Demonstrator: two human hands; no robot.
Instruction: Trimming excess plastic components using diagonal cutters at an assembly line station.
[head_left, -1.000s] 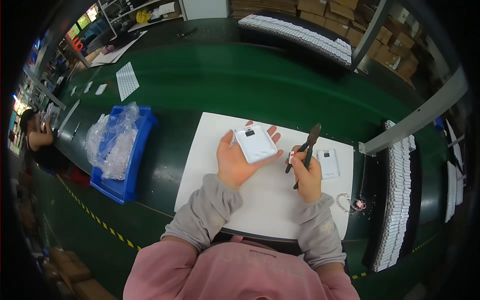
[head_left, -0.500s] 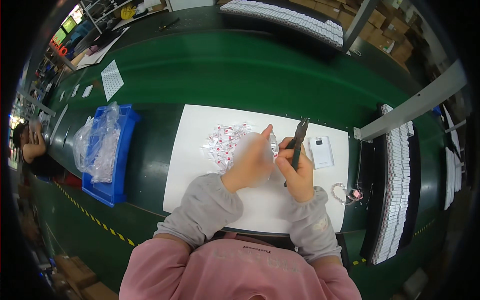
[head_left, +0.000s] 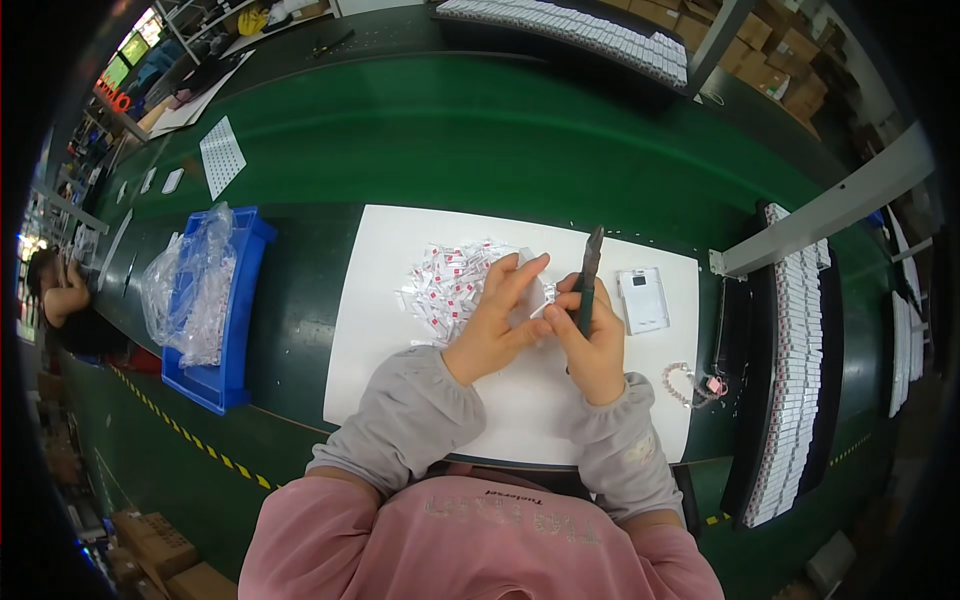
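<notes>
White plastic case point(head_left: 539, 296), no longer flat on the palm, tilts at three o'clock from the red-marked slips point(head_left: 442, 292), now worked two-handed: left hand point(head_left: 490, 335) pinches it between fingers; right hand point(head_left: 598, 355), cradling pliers point(head_left: 591, 264), pinches at its edge

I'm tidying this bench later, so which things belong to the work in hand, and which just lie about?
Likely work:
- white case, in the left hand
- pliers, in the right hand
- pile of small white-and-red pieces
- second white case

Apparently lying about:
- beaded strand with pink charm
- dotted white sheet
</notes>
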